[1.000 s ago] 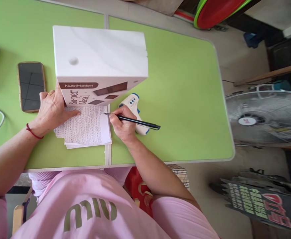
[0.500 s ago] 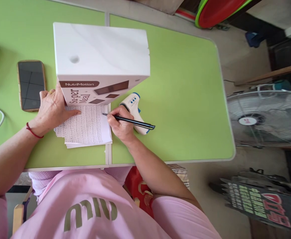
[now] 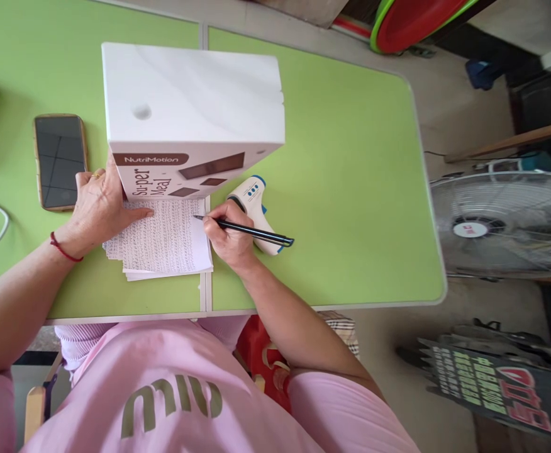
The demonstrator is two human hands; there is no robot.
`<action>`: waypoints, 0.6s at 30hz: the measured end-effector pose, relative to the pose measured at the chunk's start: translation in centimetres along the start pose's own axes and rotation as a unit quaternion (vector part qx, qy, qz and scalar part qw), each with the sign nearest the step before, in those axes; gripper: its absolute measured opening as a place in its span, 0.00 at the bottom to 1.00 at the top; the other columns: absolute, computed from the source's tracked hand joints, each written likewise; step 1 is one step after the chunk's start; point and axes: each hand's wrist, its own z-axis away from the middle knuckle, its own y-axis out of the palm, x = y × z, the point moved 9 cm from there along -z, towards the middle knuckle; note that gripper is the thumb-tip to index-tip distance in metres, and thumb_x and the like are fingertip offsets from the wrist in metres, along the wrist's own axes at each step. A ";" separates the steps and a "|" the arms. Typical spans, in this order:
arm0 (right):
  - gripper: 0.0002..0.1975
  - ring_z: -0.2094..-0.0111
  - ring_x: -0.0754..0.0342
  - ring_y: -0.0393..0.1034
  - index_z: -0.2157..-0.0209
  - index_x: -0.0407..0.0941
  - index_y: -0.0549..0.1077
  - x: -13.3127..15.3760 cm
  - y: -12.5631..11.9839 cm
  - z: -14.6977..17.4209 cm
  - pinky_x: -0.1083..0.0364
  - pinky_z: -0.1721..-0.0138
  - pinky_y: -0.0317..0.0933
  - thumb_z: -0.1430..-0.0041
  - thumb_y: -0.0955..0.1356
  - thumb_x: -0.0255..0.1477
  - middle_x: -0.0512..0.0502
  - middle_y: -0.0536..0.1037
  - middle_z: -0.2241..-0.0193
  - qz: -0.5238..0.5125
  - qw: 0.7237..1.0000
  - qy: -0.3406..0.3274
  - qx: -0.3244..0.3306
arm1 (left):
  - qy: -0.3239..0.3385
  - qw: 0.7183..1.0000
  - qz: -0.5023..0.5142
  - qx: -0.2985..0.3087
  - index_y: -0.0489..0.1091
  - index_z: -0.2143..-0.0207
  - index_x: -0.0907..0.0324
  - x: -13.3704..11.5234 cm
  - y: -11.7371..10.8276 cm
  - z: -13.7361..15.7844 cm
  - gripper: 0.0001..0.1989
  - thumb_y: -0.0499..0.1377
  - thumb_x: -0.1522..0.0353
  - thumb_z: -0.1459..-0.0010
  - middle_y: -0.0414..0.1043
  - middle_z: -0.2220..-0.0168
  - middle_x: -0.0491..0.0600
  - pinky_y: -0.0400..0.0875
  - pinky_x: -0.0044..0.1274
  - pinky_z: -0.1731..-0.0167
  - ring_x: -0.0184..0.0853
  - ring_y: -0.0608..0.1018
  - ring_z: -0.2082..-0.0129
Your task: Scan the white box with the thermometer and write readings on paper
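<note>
Closely lined handwriting covers a stack of white paper sheets (image 3: 166, 242) on the green table. My right hand (image 3: 231, 238) pinches a black pen (image 3: 256, 233), its tip at the right part of the writing. My left hand (image 3: 102, 204) lies with its thumb stretched over the top sheet. Its other fingers reach towards the box's left side, partly hidden there. A white NutriMotion box (image 3: 193, 94) stands just beyond the sheets and covers their far edge. Partly behind my right hand is a white and blue gun-shaped thermometer (image 3: 254, 204).
A phone (image 3: 60, 160) in a brown-edged case lies left of the box. The green table (image 3: 351, 189) has a pale seam and a light rim. On the far left are a white cable (image 3: 2, 229) and a white object's corner. A fan (image 3: 478, 226) stands past the right edge.
</note>
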 end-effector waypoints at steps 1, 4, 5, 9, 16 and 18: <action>0.10 0.76 0.56 0.65 0.70 0.51 0.66 -0.1 0.0 0.0 0.54 0.73 0.65 0.34 0.69 0.35 0.55 0.71 0.77 0.001 1.000 0.005 0.004 | 0.002 1.000 0.000 -0.003 0.67 0.36 0.50 0.0 0.0 0.0 0.37 0.72 0.55 0.45 0.80 0.48 0.58 0.65 0.55 0.41 0.69 0.77 0.39; 0.11 0.76 0.55 0.65 0.71 0.51 0.65 -0.2 0.1 0.0 0.54 0.74 0.65 0.35 0.68 0.35 0.56 0.70 0.78 -0.005 1.000 0.010 0.008 | 0.012 1.000 0.005 -0.008 0.68 0.37 0.49 -0.1 0.0 0.0 0.36 0.73 0.55 0.45 0.81 0.48 0.58 0.66 0.55 0.42 0.69 0.77 0.40; 0.11 0.77 0.55 0.65 0.71 0.51 0.65 -0.2 0.1 0.0 0.54 0.74 0.64 0.35 0.68 0.35 0.56 0.70 0.78 -0.004 1.000 0.008 0.004 | 0.014 1.000 0.005 -0.008 0.68 0.37 0.49 -0.1 0.0 0.0 0.36 0.73 0.55 0.45 0.81 0.47 0.58 0.66 0.55 0.42 0.69 0.78 0.40; 0.08 0.77 0.56 0.64 0.71 0.51 0.66 0.1 -0.4 0.0 0.55 0.75 0.62 0.37 0.68 0.33 0.56 0.70 0.78 0.005 0.999 0.002 -0.032 | 0.014 1.000 -0.001 -0.004 0.68 0.37 0.50 -0.1 -0.1 0.0 0.35 0.72 0.55 0.45 0.80 0.45 0.59 0.66 0.56 0.43 0.69 0.78 0.41; 0.10 0.77 0.55 0.63 0.71 0.51 0.64 -0.6 -0.2 0.1 0.54 0.74 0.63 0.37 0.68 0.35 0.56 0.69 0.78 0.001 0.999 0.027 -0.026 | 0.013 1.000 -0.003 -0.008 0.67 0.36 0.49 0.0 -0.1 0.0 0.37 0.73 0.56 0.45 0.81 0.48 0.57 0.66 0.54 0.42 0.67 0.78 0.41; 0.10 0.78 0.56 0.61 0.71 0.51 0.65 -0.8 -0.6 0.2 0.54 0.75 0.62 0.37 0.68 0.35 0.57 0.68 0.79 0.000 0.998 0.031 -0.048 | 0.017 1.000 0.000 -0.011 0.68 0.36 0.48 0.0 0.0 0.0 0.37 0.73 0.56 0.45 0.81 0.48 0.57 0.67 0.54 0.42 0.67 0.78 0.40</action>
